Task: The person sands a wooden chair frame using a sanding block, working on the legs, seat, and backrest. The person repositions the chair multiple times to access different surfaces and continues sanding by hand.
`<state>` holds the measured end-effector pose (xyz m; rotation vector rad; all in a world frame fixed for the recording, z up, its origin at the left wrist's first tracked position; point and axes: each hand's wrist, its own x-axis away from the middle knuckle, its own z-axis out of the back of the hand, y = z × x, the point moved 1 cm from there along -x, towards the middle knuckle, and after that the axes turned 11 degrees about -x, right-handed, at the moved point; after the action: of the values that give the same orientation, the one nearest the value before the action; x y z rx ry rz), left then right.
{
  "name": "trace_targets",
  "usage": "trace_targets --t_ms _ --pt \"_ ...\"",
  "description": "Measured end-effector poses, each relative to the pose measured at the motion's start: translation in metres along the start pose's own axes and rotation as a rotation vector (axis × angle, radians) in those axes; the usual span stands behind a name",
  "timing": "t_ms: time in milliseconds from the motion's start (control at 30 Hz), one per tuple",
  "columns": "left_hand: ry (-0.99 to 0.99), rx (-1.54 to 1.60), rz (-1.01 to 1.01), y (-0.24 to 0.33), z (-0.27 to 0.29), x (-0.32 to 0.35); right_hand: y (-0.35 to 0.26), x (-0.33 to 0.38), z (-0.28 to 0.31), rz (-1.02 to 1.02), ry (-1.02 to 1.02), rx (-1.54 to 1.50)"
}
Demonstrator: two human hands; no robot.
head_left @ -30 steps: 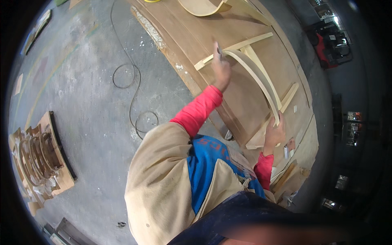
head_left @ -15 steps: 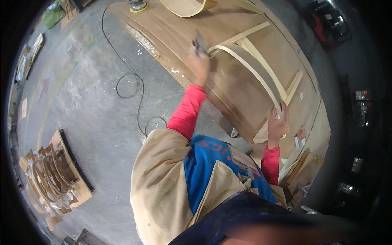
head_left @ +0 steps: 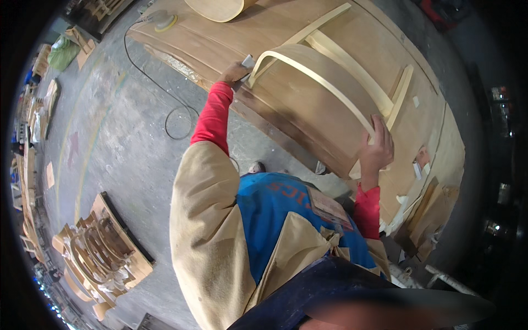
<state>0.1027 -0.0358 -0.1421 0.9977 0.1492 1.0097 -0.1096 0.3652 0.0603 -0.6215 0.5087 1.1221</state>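
Observation:
A pale curved wooden frame (head_left: 319, 70), with a bent front rail and straight bars behind it, lies on the brown-covered worktable (head_left: 308, 129). My right hand (head_left: 378, 146) is closed around the near right end of its bent rail. At the rail's far left end, my left hand (head_left: 234, 72) grips a small flat grey-white piece (head_left: 248, 61), which might be sandpaper but is too small to tell. The fingers of that hand are partly hidden. Both of my arms reach forward in red sleeves.
Farther along the table lie another curved wooden piece (head_left: 217, 10) and a round power sander (head_left: 165, 23), its cable (head_left: 148, 71) trailing to the floor. Scraps of board (head_left: 426, 214) sit at the table's right end. Curved wooden parts (head_left: 102, 247) are stacked on the floor at left.
My left hand has moved left and toward me with the grey piece, to the frame's left end. My right hand keeps hold of the rail. The whole view has shifted.

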Motion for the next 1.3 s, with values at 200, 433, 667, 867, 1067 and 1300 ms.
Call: trace_targets --t_ms 200,433,667,867,1067,1300 --pt "0.007 0.078 -0.061 0.013 0.004 -0.028 -0.007 -0.003 0.004 -0.031 -0.002 -0.062" --pt "0.245 -0.216 -0.264 0.019 0.007 -0.001 -0.01 -0.002 0.0 -0.087 -0.022 -0.011" --pt "0.232 -0.047 -0.24 0.029 0.007 -0.002 -0.025 -0.012 -0.01 -0.225 0.052 0.022" --pt "0.073 -0.017 -0.226 0.019 -0.002 -0.024 -0.038 -0.015 -0.011 -0.363 0.055 0.131" --pt "0.07 -0.076 -0.216 0.028 0.001 -0.019 -0.041 -0.016 -0.015 -0.333 0.107 0.124" --pt "0.063 0.04 -0.217 0.023 0.0 -0.021 -0.033 -0.011 -0.016 -0.295 0.139 0.188"
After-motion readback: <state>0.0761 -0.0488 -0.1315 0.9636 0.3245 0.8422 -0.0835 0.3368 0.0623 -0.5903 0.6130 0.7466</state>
